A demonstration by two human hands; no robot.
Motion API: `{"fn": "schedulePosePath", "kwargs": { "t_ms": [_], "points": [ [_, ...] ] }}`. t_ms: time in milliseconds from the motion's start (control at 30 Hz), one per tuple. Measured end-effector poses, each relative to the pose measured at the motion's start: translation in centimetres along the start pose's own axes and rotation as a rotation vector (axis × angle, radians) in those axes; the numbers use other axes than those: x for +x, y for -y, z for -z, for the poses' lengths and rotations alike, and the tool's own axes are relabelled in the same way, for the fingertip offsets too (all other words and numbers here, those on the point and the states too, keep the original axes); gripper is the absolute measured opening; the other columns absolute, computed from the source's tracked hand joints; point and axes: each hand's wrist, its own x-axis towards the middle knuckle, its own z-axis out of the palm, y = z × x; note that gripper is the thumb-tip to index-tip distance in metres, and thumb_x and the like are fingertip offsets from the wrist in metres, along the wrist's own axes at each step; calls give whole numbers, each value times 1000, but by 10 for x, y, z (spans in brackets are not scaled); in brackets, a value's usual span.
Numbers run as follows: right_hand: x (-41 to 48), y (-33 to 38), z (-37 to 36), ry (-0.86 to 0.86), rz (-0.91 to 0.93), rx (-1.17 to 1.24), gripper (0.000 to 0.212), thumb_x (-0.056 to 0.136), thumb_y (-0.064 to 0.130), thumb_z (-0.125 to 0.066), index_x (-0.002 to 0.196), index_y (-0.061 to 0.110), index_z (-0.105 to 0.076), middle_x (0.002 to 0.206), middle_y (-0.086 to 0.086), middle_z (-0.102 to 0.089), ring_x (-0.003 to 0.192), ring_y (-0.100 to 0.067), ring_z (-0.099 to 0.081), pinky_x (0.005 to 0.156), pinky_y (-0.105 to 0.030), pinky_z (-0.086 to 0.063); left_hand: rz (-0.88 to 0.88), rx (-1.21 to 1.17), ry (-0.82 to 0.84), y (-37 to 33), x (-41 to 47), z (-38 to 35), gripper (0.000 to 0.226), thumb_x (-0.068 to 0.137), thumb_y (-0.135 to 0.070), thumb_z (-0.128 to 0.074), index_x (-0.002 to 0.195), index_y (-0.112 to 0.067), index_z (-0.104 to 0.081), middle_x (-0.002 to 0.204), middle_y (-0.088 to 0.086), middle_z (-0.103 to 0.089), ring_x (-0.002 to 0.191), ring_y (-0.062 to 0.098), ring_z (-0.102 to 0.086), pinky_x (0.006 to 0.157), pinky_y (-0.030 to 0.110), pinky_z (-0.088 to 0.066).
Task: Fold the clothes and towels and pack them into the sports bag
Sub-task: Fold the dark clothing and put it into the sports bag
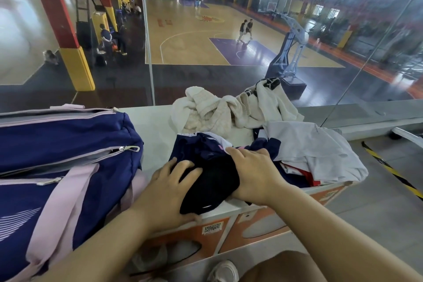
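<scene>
A folded black garment lies at the front edge of the white table. My left hand grips its left side, thumb under the near edge. My right hand holds its right side with fingers curled over the top. To the left sits the navy and pink sports bag, its zips mostly shut. Behind the black garment lie a navy garment, a light grey shirt, a red and white piece and cream towels.
A glass wall rises directly behind the table, with a basketball court below. The table front has orange and white panels. Yellow-black tape marks the grey floor at right. A white shoe shows at the bottom.
</scene>
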Motion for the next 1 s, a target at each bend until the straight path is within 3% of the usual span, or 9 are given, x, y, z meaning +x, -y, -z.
{"fn": "schedulePosePath", "kwargs": {
  "t_ms": [67, 167, 233, 300, 400, 533, 733, 867, 1000],
  "points": [
    [0, -7, 7, 45, -4, 61, 72, 61, 44, -71, 122, 15, -46, 102, 1, -62, 90, -24, -60, 78, -36, -38, -27, -55, -19, -4, 5, 2, 74, 69, -60, -54, 132, -30, -29, 132, -1, -46, 114, 28, -53, 93, 44, -48],
    [-2, -16, 13, 94, -5, 160, 72, 56, 44, -66, 121, 17, -49, 100, 0, -64, 88, -24, -60, 78, -36, -43, -18, -31, -37, -6, 13, 5, 68, 63, -52, -53, 125, -29, -36, 109, -1, -62, 81, 25, -64, 64, 39, -56],
    [-6, -17, 10, 80, 21, 175, 64, 57, 42, -65, 115, 19, -48, 94, 3, -62, 85, -23, -59, 77, -36, -42, -19, -38, -43, -5, 19, 7, 65, 61, -56, -45, 121, -32, -39, 92, -1, -67, 70, 27, -65, 55, 36, -54],
    [-10, -14, 2, 40, 49, 119, 66, 61, 42, -67, 118, 20, -44, 101, 4, -59, 94, -22, -57, 84, -37, -39, -11, -85, -36, -5, 26, 13, 61, 61, -55, -38, 118, -35, -41, 89, 0, -70, 75, 30, -66, 60, 36, -51],
    [-16, -2, -9, 43, 16, -33, 96, 65, 47, -69, 143, 15, -21, 134, 0, -45, 128, -22, -40, 109, -49, -23, 4, -123, -47, -5, 35, 19, 61, 60, -50, -33, 117, -36, -49, 92, 0, -72, 83, 29, -66, 65, 34, -48],
    [-17, 9, -14, 50, -50, -87, 110, 68, 49, -73, 148, 11, -8, 145, -6, -33, 138, -26, -25, 112, -56, -12, 17, -200, -31, -4, 36, 23, 68, 57, -49, -26, 117, -35, -55, 93, -1, -72, 84, 26, -66, 69, 37, -51],
    [-6, 9, -3, 47, -50, -129, 79, 71, 34, -68, 135, 11, -29, 122, -5, -54, 114, -28, -52, 100, -48, -32, 142, -318, 107, -3, 28, 29, 42, 71, -41, -50, 112, -39, -51, 97, -7, -70, 89, 20, -64, 77, 38, -52],
    [5, 20, 24, 107, -40, -227, 60, 72, 43, -64, 120, 15, -40, 96, 3, -58, 88, -24, -59, 96, -53, -28, 138, -213, 190, 7, 7, 48, 37, 81, -47, -59, 117, -40, -49, 112, -14, -64, 101, 12, -59, 83, 36, -51],
    [11, 36, 46, 90, -69, -253, 57, 67, 40, -62, 117, 23, -40, 80, 9, -58, 76, -21, -58, 94, -53, -25, 149, -35, 82, 25, -24, 81, 40, 86, -50, -53, 125, -37, -50, 124, -14, -58, 114, 11, -53, 89, 32, -46]
  ]
}}
